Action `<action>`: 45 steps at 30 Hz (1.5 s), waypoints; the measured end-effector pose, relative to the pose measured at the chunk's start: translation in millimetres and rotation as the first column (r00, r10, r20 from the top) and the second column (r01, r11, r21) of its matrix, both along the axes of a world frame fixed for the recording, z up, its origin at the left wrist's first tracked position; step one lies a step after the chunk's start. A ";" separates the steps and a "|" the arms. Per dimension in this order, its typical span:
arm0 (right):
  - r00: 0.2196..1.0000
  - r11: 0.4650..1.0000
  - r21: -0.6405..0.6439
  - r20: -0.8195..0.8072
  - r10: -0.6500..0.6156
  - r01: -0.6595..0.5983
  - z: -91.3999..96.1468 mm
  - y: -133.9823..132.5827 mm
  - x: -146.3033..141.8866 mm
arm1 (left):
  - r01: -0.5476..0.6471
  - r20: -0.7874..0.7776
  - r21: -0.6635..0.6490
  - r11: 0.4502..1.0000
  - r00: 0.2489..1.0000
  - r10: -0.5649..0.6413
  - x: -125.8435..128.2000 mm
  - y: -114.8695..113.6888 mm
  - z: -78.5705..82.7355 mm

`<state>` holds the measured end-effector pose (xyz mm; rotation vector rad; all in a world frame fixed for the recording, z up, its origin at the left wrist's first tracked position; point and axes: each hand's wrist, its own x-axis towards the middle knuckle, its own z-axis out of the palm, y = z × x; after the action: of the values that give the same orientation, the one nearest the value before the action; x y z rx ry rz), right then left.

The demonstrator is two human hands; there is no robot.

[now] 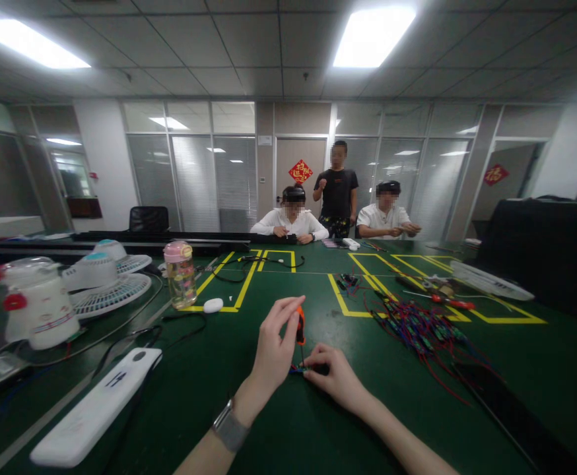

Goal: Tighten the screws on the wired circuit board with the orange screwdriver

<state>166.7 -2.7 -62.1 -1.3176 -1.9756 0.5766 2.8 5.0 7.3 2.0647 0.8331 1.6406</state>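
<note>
My left hand (274,340) is closed around the orange and black handle of a screwdriver (301,328), which stands upright with its thin shaft pointing down. The shaft meets a small green circuit board with wires (297,369) on the table. With thumb and finger pinched, my right hand (332,371) grips the right end of that board and steadies it against the table. My fingers hide part of the board, and the screwdriver's tip is too small to make out.
On the green table (209,396), a tangle of wired boards (417,323) lies right, near a red-handled screwdriver (451,301). At left are a white oblong device (100,402), a pink-lidded bottle (180,274), fans (113,293) and a white kettle (41,303). Several people are across the table.
</note>
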 end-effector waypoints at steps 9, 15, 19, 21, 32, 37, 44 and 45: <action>1.000 1.000 -0.004 -0.031 -0.003 0.003 -0.1 -0.7 -0.2 | -0.019 0.015 -0.017 1.000 1.000 0.020 -2.2 -0.3 1.4; 1.000 1.000 0.004 -0.023 -0.001 0.001 -1.8 1.2 0.1 | -0.006 -0.012 -0.004 1.000 1.000 0.006 -3.0 1.5 -0.2; 1.000 1.000 -0.003 -0.029 0.001 -0.001 -2.3 1.3 0.5 | -0.049 -0.013 -0.006 0.999 0.999 0.048 -1.9 1.7 -0.8; 1.000 1.000 0.003 -0.030 0.008 -0.008 -2.2 1.2 1.0 | -0.007 -0.013 -0.021 1.000 1.000 0.006 -1.6 1.0 0.3; 0.999 1.000 0.004 -0.036 0.000 0.000 -2.4 0.5 0.0 | -0.013 -0.019 -0.031 0.999 1.000 0.012 -1.8 -0.7 1.7; 1.000 1.000 0.000 -0.031 0.001 -0.001 -1.3 0.0 0.0 | 0.028 -0.017 -0.012 1.000 0.999 -0.029 -1.2 -0.2 1.8; 1.000 1.000 0.000 -0.021 0.001 -0.001 0.3 -0.5 0.0 | -0.034 -0.035 0.002 0.999 0.999 0.034 -1.6 -1.6 1.2; 1.000 1.000 -0.003 -0.019 0.000 -0.001 0.9 -0.9 -0.1 | -0.023 -0.036 0.005 1.000 0.999 0.023 -1.9 -1.5 1.2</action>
<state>166.6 -3.6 -61.2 -1.3084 -1.9603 0.5901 0.9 3.5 8.5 2.1014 0.8689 1.6235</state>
